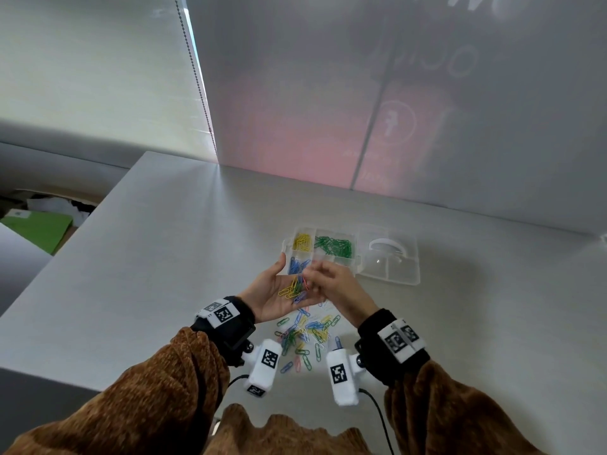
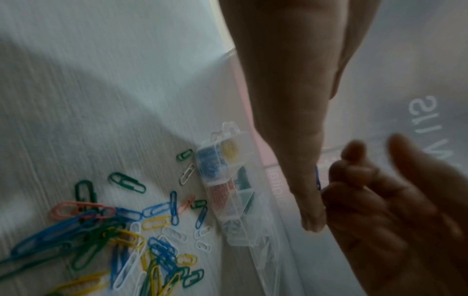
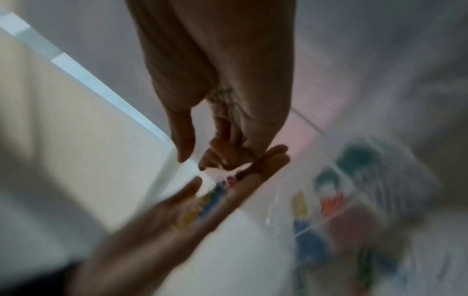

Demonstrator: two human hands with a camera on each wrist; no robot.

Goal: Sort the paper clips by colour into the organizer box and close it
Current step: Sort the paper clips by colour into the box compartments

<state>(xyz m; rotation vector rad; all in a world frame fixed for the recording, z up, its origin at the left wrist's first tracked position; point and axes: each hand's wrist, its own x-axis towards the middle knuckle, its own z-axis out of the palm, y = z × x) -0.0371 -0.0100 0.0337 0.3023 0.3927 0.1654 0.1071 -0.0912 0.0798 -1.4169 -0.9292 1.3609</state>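
My left hand [image 1: 277,289] lies palm up above the table with straight fingers, carrying several mixed paper clips [image 1: 292,289] [image 3: 202,202]. My right hand [image 1: 328,279] hovers over that palm; in the right wrist view its thumb and forefinger [image 3: 193,162] stand slightly apart just above the clips, with nothing seen between them. The clear organizer box [image 1: 285,246] sits beyond the hands, with yellow, green and blue clips in separate compartments. Red and white ones show in the left wrist view of the box [image 2: 238,144]. Its lid [image 1: 391,257] lies open to the right. A pile of loose clips [image 1: 305,336] [image 2: 126,230] rests under my wrists.
The grey table [image 1: 164,257] ends at an edge on the left, where a green folder [image 1: 36,224] lies lower down. A wall rises close behind the box. Cables hang from the wrist cameras near my body.
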